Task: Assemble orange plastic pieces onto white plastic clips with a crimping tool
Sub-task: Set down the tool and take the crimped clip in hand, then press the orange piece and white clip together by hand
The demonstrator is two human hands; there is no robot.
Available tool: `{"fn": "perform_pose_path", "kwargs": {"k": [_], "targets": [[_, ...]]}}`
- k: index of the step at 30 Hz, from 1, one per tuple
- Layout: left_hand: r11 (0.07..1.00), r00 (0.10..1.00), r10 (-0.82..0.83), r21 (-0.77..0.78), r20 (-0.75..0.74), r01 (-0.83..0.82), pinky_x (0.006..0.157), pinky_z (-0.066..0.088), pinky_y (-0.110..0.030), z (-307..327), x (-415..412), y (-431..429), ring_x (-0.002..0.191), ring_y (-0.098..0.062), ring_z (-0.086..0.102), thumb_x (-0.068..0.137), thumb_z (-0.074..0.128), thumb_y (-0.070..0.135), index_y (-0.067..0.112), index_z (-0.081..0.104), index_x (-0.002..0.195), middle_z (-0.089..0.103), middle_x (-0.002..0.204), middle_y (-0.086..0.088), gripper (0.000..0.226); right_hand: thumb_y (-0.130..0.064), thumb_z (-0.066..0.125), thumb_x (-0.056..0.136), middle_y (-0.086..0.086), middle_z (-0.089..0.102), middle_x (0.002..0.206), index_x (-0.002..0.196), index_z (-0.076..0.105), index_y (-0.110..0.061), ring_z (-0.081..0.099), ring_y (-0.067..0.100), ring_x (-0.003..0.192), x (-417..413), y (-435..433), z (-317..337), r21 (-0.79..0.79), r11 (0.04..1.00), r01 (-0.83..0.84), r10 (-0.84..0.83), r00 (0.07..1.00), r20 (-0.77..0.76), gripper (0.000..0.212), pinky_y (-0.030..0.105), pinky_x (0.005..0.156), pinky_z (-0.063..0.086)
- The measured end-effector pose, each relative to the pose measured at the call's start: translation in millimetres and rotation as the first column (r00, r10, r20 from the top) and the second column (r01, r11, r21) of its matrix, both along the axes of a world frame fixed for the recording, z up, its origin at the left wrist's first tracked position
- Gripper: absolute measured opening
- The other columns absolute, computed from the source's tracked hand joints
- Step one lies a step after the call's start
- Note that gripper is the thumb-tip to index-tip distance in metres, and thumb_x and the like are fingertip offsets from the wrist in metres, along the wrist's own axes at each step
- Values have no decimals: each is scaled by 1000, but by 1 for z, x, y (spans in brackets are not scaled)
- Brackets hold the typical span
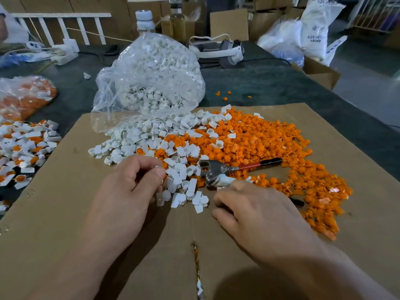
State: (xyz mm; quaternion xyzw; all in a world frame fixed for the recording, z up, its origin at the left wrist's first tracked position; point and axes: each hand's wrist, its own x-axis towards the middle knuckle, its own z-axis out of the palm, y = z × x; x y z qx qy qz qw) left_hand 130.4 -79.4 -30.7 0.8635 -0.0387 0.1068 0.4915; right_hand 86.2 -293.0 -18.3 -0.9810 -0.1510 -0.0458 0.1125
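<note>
From my end, a cardboard sheet [65, 224] fills most of the view. A clear bag [151, 79] lies at its far edge, spilling white clips [134, 137] beside a broad heap of orange pieces [270, 139]. The right hand [257, 213] is curled round the lower handle of the crimping tool [218, 169] – its metal head rests among the clips. The left hand [127, 189] pinches what looks like one white clip [157, 167] between thumb and forefinger – just above the pile.

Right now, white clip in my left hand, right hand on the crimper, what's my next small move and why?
Probably fetch a piece from the orange pile: the left hand pinches only a white clip, and the right hand grips the crimping tool beside it.
</note>
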Motion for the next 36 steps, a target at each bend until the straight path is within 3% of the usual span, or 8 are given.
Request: {"fn": "perform_pose_path", "kwargs": {"k": [5,8,12,16,23,27,31,36], "targets": [[995,999,-32,-94,-3,31,55,49,-12,-4,-1,-1,73,-4,68,98,56,37,47,63,97,71,89,18,13,-47,38,100,-13,47,94,103,51,-34,49,10,82,-1,4,8,26,1000,13,-13,1000,-14,18,25,65,42],[960,993,-114,-261,-38,100,61,55,-26,-3,0,2,69,-10,67,95,60,44,36,70,97,75,90,7,13,-50,36,98,-13,48,91,98,50,-35,50,7,78,-4,-2,20,-9,998,57,-57,998,-10,21,24,61,40],[930,979,-172,-345,-108,125,56,50,-28,-3,1,4,59,-12,62,73,77,61,31,69,91,70,72,-1,36,-57,34,94,-12,57,86,91,54,-32,55,7,81,-13,-28,37,-189,964,186,-191,982,-9,32,30,68,49],[922,980,-157,-375,-121,101,45,47,-21,-3,4,4,51,-11,56,63,78,60,30,69,89,63,60,-1,41,-56,39,93,-10,57,92,96,54,-32,56,10,88,-16,-29,42,-276,953,127,-169,976,-135,29,32,73,50],[906,968,-203,-403,-148,128,59,49,-30,-1,3,0,56,-14,60,61,80,44,33,70,89,66,66,-2,32,-33,41,100,-9,45,105,109,52,-32,47,14,98,-9,-16,32,-184,983,-5,-27,985,-169,14,31,79,42],[898,953,-251,-410,-171,162,55,54,-25,0,-1,-3,58,-13,65,59,75,42,33,71,89,70,69,-4,32,-23,43,100,-9,45,108,109,54,-29,41,13,104,-5,-13,23,-81,994,-67,55,989,-139,16,28,86,38],[895,941,-282,-406,-188,187,50,52,-22,-1,-1,-4,59,-14,64,62,89,33,24,71,84,71,68,-6,29,-14,45,99,-11,49,108,108,57,-29,39,11,105,-4,-10,18,25,992,-126,128,984,-120,21,25,88,35],[865,929,-308,-467,-205,184,51,52,-21,-3,-3,-7,63,-14,67,63,79,28,28,73,87,72,73,-5,25,-10,49,97,-13,51,104,99,56,-30,42,8,102,-2,-7,14,104,985,-138,149,983,-104,22,23,88,37]]}}
